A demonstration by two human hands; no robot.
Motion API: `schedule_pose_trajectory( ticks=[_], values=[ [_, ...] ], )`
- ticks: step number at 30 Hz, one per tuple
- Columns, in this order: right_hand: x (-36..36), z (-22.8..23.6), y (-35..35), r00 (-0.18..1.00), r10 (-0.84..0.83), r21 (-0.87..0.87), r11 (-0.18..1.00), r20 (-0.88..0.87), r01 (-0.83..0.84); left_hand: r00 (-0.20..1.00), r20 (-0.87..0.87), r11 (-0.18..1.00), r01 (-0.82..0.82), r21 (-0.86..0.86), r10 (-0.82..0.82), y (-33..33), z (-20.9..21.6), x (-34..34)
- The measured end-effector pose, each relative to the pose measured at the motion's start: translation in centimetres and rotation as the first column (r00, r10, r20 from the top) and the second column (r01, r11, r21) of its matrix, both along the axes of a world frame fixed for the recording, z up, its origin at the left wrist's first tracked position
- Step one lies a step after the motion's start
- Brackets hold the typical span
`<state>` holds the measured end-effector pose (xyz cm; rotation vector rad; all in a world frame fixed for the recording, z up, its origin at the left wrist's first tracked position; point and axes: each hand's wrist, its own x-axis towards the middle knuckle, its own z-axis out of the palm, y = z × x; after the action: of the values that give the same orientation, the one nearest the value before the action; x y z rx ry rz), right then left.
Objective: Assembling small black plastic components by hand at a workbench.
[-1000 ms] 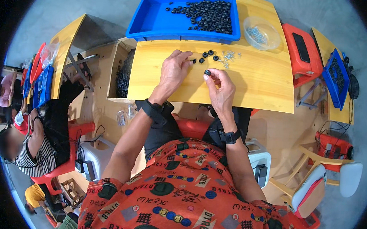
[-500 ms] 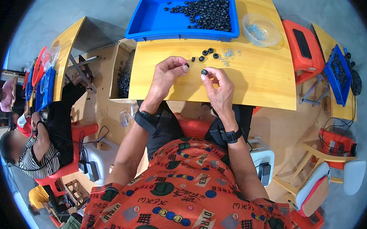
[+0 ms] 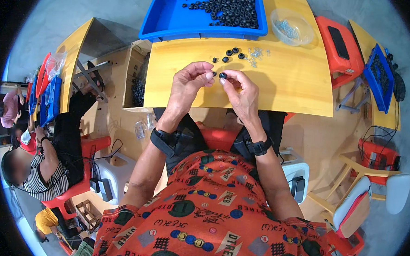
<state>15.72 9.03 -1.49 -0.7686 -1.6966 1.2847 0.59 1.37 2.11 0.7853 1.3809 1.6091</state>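
Over the near part of the yellow table (image 3: 170, 87), my two hands are close together. A small black part (image 3: 214, 74) is pinched between the thumb and fingers of my left hand (image 3: 189, 83); most of it is hidden by the fingertips. Just beside it, my right hand (image 3: 241, 90) grips a round black cap-like piece (image 3: 223, 75) with its end turned toward the left hand. The two parts look slightly apart. Beyond my fingers lie several loose black round pieces (image 3: 229, 53) and a scatter of small shiny metal bits (image 3: 255, 52).
A blue tray (image 3: 162, 14) with many black pieces stands at the table's far side, beside a clear bowl (image 3: 307, 38) of metal bits. An open carton (image 3: 132, 78) sits left of the table. Red stools (image 3: 336, 51) flank the area. A co-worker (image 3: 47, 166) sits far left.
My hands have come closer together, the right one moving left and the left one slightly right, so the two black parts are now almost side by side.
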Motion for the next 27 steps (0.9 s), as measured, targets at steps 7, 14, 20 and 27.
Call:
schedule_pose_trajectory(
  ticks=[7,14,20,27],
  values=[
    [-0.09,-0.1,-0.21,1.0,0.007,0.021,1.0,0.024,-0.008,0.985,-0.167,0.999,0.028,-0.045,-0.035,0.0,-0.28,-0.18],
    [-0.27,-0.34,-0.22,0.999,0.018,0.074,0.997,0.047,-0.022,0.947,-0.316,0.998,0.041,-0.038,-0.051,0.16,-0.65,-0.22],
    [-0.22,-0.34,-0.24,0.998,0.039,0.077,0.996,0.051,-0.043,0.896,-0.439,0.997,0.045,-0.061,-0.067,0.36,-0.71,-0.23],
    [-0.14,-0.01,-0.28,0.998,0.03,0.117,0.992,0.059,-0.036,0.684,-0.724,0.996,0.062,-0.057,-0.083,0.72,0.2,-0.33]
  ],
)
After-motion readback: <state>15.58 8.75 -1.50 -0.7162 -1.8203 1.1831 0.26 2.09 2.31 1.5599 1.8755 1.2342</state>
